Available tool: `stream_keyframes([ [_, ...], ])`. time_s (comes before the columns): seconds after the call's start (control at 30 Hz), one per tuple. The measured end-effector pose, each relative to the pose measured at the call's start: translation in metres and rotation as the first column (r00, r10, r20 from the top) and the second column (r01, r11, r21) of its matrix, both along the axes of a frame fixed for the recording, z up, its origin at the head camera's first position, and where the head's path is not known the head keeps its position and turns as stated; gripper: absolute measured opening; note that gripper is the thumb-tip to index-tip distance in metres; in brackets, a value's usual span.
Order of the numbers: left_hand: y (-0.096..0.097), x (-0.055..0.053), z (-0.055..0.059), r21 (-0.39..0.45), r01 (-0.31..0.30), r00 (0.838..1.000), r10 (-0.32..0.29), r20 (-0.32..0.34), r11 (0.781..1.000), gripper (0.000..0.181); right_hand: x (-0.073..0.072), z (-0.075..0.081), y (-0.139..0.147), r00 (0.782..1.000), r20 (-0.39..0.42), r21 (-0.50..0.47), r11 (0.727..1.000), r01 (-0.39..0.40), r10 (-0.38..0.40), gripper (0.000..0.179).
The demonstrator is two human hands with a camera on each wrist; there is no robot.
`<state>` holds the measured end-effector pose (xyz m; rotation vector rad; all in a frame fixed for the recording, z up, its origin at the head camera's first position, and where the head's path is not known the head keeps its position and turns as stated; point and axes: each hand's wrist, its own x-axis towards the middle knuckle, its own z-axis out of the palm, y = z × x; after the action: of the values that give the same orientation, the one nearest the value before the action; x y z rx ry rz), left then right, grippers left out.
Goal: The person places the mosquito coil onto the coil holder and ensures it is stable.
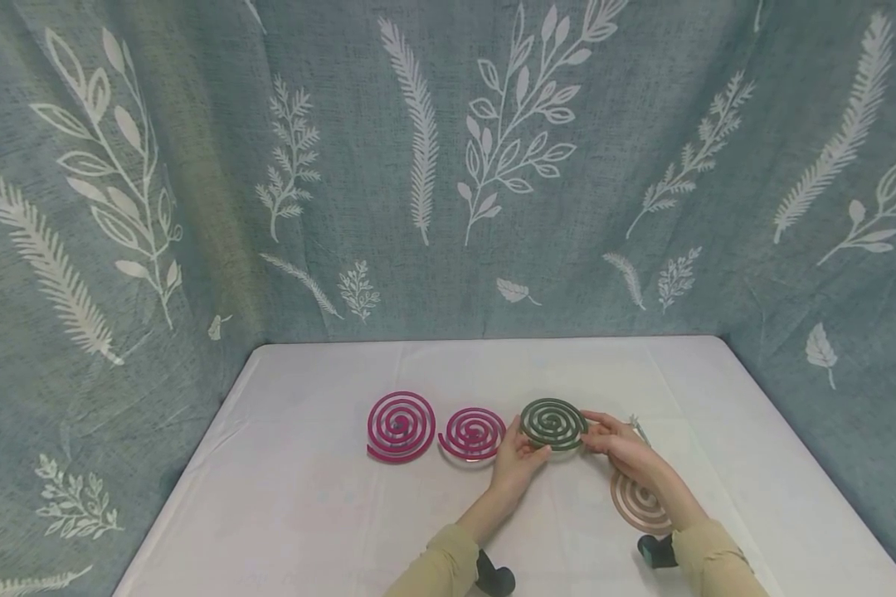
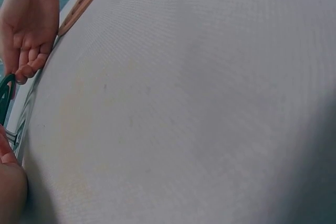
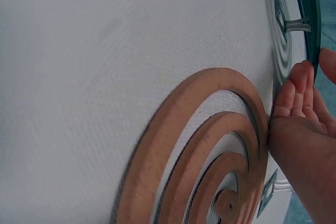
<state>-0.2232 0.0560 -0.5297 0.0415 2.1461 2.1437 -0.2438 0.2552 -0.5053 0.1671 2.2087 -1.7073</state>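
A green mosquito coil [image 1: 554, 423] is held level between my two hands. My left hand [image 1: 518, 460] pinches its left front edge, and the fingers of my right hand [image 1: 618, 444] grip its right edge. Under the coil, a small metal stand [image 3: 297, 25] shows in the right wrist view, with the coil raised off the tabletop. Below my right forearm lies a brown mosquito coil [image 3: 227, 203], flat on the table and partly covered in the head view.
Left of my hands are two magenta coils, the outer one [image 1: 401, 424] and a nearer one [image 1: 474, 434] beside my left hand. A small metal piece [image 1: 638, 427] lies behind my right hand. White cloth [image 1: 284, 497] covers the table; a patterned curtain [image 1: 448, 274] hangs behind.
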Motion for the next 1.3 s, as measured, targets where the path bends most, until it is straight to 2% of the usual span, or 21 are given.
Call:
stream_keyframes([
  [1.0,-0.0007,0.0027,0.0037,0.012,0.008,1.0,-0.008,-0.002,1.0,0.081,0.0014,0.0003,-0.0014,1.0,-0.012,-0.014,1.0,0.0,0.0,0.065],
  [1.3,-0.0012,0.0016,0.0014,0.016,0.012,1.0,-0.012,-0.007,1.0,0.081,0.0027,-0.0001,0.0024,0.997,-0.044,-0.031,0.998,-0.057,0.056,0.073],
])
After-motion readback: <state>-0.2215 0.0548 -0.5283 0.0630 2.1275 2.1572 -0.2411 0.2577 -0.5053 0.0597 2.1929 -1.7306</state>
